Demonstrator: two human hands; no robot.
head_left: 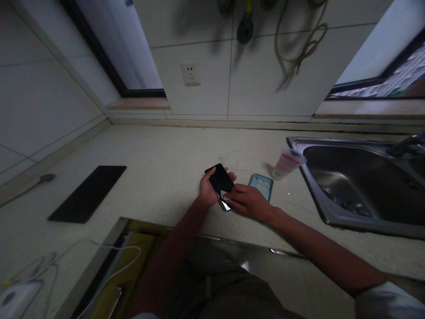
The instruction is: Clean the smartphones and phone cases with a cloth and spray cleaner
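Head view shows the phone (219, 178) gripped in left fingers (207, 176), beneath right fingers (239, 196) (these pinch a white scrap (223, 194)).

Phone (218, 177) in left hand (207, 189), over counter (159, 155). On counter: case (266, 194) right of phone, cup (286, 165) between case and sink (352, 173), mat (88, 193) far left.

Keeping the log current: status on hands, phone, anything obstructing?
Left hand gripping phone. Right hand at white piece over it. Teal case partly hidden by right hand.
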